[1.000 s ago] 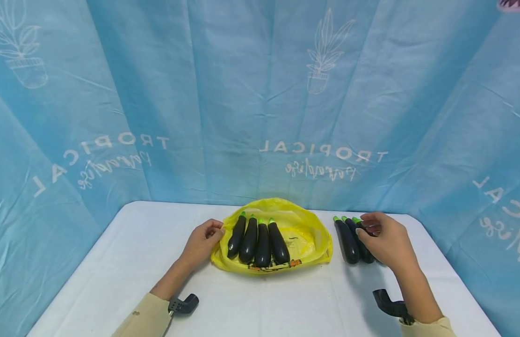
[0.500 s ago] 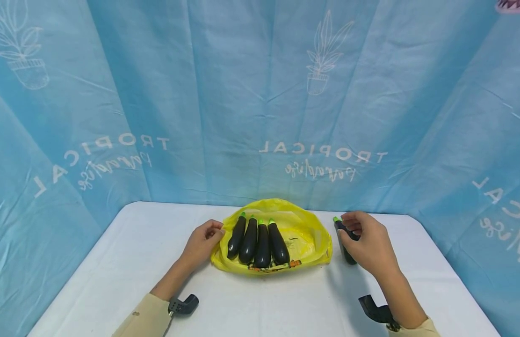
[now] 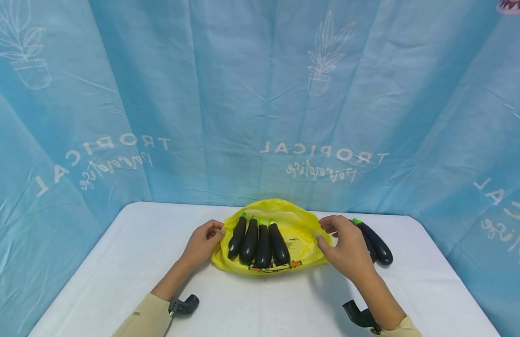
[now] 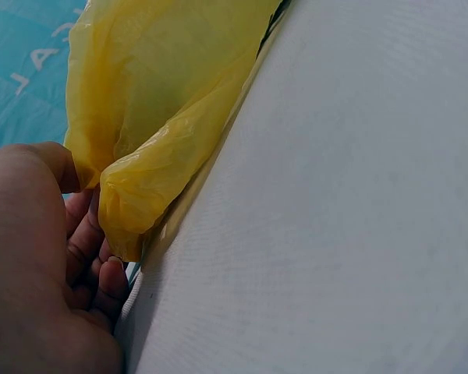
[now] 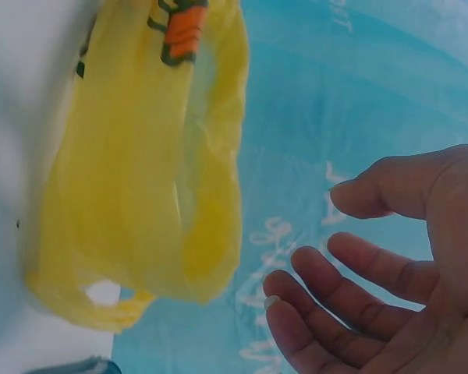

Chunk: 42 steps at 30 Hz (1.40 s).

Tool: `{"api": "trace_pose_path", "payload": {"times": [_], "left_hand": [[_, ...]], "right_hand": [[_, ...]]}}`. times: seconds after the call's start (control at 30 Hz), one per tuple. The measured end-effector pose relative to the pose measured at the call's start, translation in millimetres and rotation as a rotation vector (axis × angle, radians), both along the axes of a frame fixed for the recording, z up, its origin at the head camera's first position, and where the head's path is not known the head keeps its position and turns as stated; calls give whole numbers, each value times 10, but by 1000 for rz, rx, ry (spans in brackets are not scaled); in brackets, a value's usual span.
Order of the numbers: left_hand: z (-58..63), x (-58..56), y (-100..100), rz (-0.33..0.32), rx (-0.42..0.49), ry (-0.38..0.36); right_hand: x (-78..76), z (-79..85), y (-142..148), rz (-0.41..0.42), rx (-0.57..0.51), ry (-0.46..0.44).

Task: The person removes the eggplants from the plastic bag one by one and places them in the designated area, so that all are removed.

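A yellow plastic bag (image 3: 304, 234) lies with its mouth spread wide. Inside it, several dark eggplants (image 3: 263, 245) with green stems rest side by side in the left half. My left hand (image 3: 201, 243) pinches the bag's left rim; in the left wrist view the thumb and fingers grip the gathered plastic (image 4: 132, 199). Over the bag's right rim is my right hand (image 3: 346, 245), holding nothing, thumb apart from fingers. The right wrist view shows that hand (image 5: 444, 241) apart from the bag (image 5: 125, 179). Behind the right hand lie more eggplants (image 3: 379, 248), partly hidden by it.
A white cloth covers the table (image 3: 260, 309). Blue printed curtains (image 3: 226, 103) hang along the back and both sides. A black wrist device (image 3: 185, 304) sits on the left forearm, and another one (image 3: 360, 314) on the right.
My right hand has moved left, from over the loose eggplants to the bag's right rim, uncovering the rightmost eggplant. The left hand and the bag have stayed in place.
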State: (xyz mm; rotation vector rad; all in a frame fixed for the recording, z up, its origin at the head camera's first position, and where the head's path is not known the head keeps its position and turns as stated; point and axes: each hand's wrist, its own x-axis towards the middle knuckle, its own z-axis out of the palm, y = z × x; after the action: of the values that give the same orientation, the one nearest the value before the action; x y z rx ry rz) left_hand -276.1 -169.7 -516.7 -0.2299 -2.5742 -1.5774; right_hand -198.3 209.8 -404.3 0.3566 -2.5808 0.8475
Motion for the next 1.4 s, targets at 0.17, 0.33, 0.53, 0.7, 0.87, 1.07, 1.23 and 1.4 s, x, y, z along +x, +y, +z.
{"api": "trace_pose_path", "payload": {"times": [0.17,0.33,0.53,0.7,0.87,1.07,1.23,1.4], "left_hand": [[-5,6,8,-2,4,-4],[4,6,5,0,-6,0],[29,9,0,-1,-12,-6],[20,10,-1,2,-12,-11],[17,7,3,0,-9,-11],[27,-8,11,2,-18,-7],[-1,-5,3,6,-24,-13],[-16,-4,6,11,-29,-9]], "right_hand": [[-15,-59,-113,26,12,-2],[-33,-128,-244,42,33,-14],[-50,-205,-386,65,51,-38],[-69,-288,-485,94,43,-62],[-98,-400,-547,136,57,-50],[-130,-534,-604,179,99,-8],[-138,-613,-633,199,127,6],[-139,-636,-656,197,144,0]]}}
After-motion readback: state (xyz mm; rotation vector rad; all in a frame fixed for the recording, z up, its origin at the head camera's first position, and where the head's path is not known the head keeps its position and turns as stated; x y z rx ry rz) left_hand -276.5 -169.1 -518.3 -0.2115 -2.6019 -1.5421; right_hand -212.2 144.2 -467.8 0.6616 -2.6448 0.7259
